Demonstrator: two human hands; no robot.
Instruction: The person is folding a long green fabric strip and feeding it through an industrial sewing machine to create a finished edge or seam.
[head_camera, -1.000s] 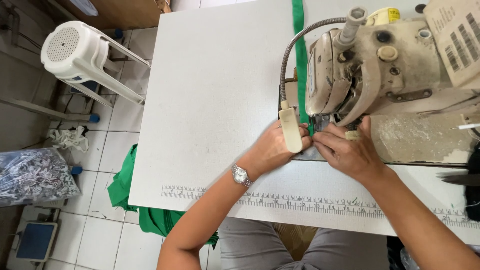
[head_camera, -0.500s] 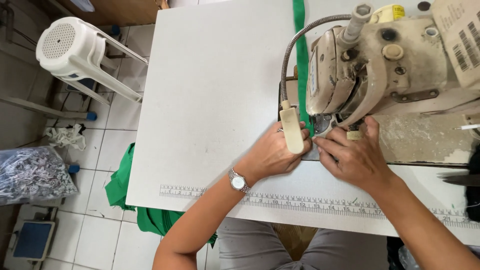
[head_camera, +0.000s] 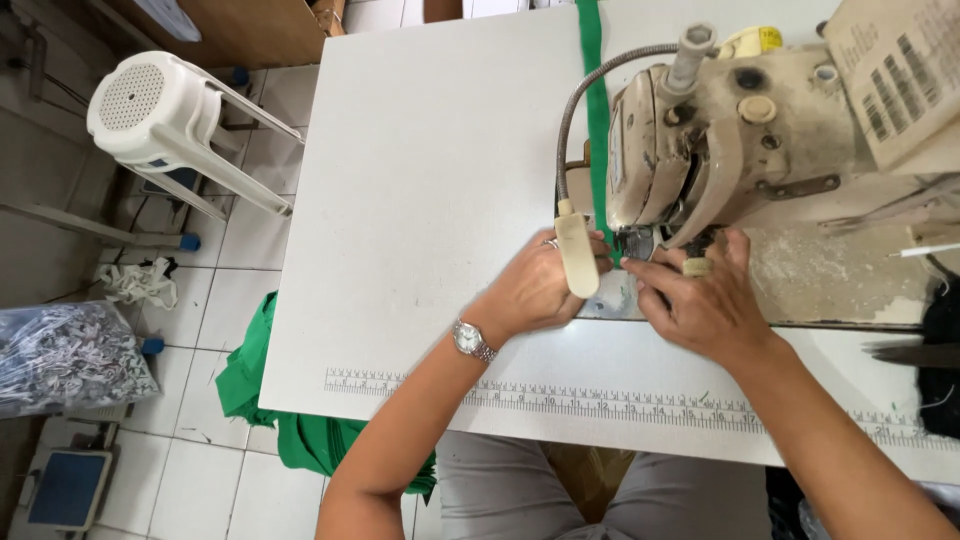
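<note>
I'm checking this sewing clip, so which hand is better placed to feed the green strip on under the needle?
Probably the right hand: its fingers lie flat right at the presser foot of the sewing machine, where the green strip passes. The left hand rests beside it, partly behind the lamp head.

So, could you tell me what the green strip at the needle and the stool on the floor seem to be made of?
The green strip looks like matte woven fabric: flat, limp, no shine. The white stool looks like moulded plastic: smooth, slightly glossy, with a perforated seat.

White tiled floor (head_camera: 240, 250), plastic stool (head_camera: 160, 115)
</note>
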